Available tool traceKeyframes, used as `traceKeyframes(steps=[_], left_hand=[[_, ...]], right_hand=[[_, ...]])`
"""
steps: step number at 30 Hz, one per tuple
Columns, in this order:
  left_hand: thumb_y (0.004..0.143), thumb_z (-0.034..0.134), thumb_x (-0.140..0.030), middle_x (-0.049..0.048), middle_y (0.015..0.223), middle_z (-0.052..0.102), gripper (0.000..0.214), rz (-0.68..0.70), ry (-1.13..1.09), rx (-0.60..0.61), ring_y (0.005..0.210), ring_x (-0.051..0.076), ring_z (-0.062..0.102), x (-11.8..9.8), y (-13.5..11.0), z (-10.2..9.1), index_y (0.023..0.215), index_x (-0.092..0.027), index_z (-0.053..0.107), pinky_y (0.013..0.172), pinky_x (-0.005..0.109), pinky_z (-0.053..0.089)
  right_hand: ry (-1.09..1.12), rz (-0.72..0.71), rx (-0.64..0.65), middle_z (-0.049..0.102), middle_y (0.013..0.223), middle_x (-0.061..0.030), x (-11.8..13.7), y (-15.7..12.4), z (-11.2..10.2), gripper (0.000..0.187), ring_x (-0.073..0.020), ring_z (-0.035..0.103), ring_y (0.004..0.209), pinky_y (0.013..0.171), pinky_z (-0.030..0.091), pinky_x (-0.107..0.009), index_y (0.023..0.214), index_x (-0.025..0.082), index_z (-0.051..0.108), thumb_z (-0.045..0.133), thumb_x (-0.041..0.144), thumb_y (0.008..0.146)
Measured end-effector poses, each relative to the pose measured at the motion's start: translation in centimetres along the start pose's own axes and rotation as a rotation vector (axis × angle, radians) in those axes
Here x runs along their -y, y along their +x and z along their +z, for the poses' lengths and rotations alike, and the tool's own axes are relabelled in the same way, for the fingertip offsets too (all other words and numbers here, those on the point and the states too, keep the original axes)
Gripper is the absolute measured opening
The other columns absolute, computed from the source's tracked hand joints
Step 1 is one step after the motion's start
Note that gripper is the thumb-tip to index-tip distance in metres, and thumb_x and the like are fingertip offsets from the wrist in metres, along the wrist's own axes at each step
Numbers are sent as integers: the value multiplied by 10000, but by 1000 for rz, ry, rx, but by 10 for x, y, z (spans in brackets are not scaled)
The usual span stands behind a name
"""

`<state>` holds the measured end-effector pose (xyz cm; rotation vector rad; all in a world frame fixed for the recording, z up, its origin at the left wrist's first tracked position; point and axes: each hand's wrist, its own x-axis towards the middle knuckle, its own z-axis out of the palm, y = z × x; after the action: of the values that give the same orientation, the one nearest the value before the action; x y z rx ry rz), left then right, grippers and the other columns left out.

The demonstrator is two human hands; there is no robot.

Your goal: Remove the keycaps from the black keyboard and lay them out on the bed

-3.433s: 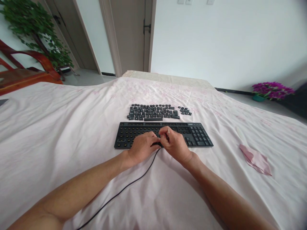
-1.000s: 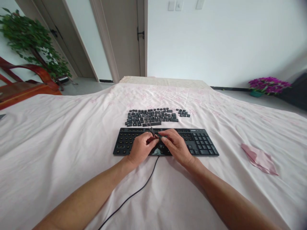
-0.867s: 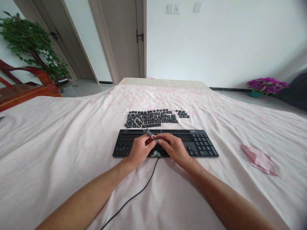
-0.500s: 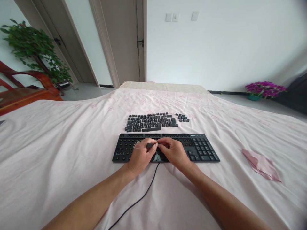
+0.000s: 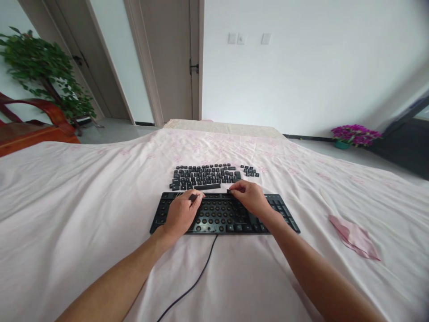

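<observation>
A black keyboard (image 5: 214,217) lies on the pink sheet with most of its keycaps off and round sockets showing. Rows of removed black keycaps (image 5: 204,176) lie just behind it. My left hand (image 5: 181,215) rests over the keyboard's left half, fingers closed on the dark handle of a wire keycap puller (image 5: 192,196). My right hand (image 5: 250,197) is at the keyboard's far edge, near the middle. Its fingertips pinch a small black keycap (image 5: 229,191) close to the loose caps.
The keyboard's black cable (image 5: 197,277) runs toward me between my arms. A folded pink cloth (image 5: 353,237) lies on the sheet to the right. A red wooden chair (image 5: 30,127) and a green plant (image 5: 43,67) stand far left, and purple flowers (image 5: 355,134) far right.
My hands were together over the keyboard's middle with the puller. Now they are apart: the left has drawn the puller to the left, the right has gone to the far edge with a keycap.
</observation>
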<state>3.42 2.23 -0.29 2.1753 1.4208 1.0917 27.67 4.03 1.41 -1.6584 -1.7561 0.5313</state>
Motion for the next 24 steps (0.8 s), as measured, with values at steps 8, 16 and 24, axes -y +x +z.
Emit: traceKeyframes(steps=[8, 16, 24], left_hand=[[938, 439, -316, -1, 939, 711, 250, -26, 21, 50, 908, 165, 649, 7, 1, 4, 882, -234, 669, 845, 266, 451], [938, 436, -315, 0, 929, 710, 251, -21, 7, 44, 889, 159, 651, 8, 1, 5, 875, -232, 665, 845, 264, 452], [934, 443, -301, 3, 928, 712, 242, -13, 7, 41, 900, 162, 651, 8, 1, 5, 878, -231, 667, 838, 264, 460]], right_hand=[[-97, -74, 119, 708, 707, -1, -33, 51, 11, 161, -154, 635, 661, 619, 441, -236, 809, 194, 730, 598, 192, 716], [-235, -80, 164, 718, 768, -1, -41, 58, 13, 209, -153, 640, 696, 624, 426, -229, 903, 212, 719, 618, 201, 720], [-285, -77, 171, 734, 826, 6, -33, 60, 15, 174, -176, 653, 777, 685, 437, -241, 884, 250, 740, 637, 242, 745]])
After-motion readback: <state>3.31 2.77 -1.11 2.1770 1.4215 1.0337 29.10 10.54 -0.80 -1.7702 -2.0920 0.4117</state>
